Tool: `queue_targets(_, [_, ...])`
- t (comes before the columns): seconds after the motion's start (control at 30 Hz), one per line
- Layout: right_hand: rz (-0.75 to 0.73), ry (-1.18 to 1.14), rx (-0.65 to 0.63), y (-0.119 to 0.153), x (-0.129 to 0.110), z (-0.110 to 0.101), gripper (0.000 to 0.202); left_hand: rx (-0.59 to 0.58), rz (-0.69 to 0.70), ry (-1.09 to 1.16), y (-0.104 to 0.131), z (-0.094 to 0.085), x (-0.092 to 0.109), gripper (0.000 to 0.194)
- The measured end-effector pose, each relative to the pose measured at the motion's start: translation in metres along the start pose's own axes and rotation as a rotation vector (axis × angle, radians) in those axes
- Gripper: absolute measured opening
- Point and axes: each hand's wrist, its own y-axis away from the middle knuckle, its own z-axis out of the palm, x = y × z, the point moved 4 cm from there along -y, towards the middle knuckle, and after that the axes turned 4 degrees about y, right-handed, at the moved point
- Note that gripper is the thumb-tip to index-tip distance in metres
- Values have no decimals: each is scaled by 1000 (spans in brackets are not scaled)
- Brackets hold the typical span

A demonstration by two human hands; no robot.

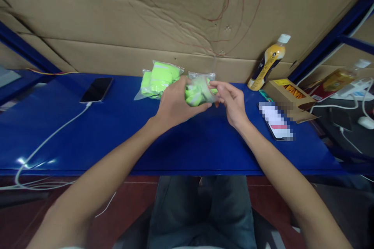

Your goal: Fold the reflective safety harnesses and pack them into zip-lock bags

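Observation:
My left hand [177, 101] is wrapped round a clear plastic bag [201, 76] with bright yellow-green folded cloth [193, 97] in it, held just above the blue table. Pale bands show on the cloth. At the bag's right side is my right hand [233, 101], its thumb and fingers closed on the plastic edge; some of its fingers are hidden behind the bag. Beyond my left hand, against the cardboard, lie more clear bags of the same yellow-green cloth [163, 78].
The blue table [187, 148] backs onto a cardboard wall [131, 19]. A black phone [97, 88] on a white cable lies left. On the right are a yellow drink bottle [269, 62], an opened cardboard box [289, 95] and a lit phone [274, 120].

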Motion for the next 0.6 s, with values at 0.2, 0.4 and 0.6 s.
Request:
queue_targets(0.2, [17, -18, -16, 1, 7, 5, 57, -116, -73, 499, -5, 3, -5, 61])
queue_targets(0.4, [57, -77, -131, -2, 6, -4, 42, -55, -294, 1023, -10, 10, -11, 43])
queue_targets(0.6, [124, -151, -106, -3, 6, -7, 50, 7, -482, 1246, -5, 15, -9, 41])
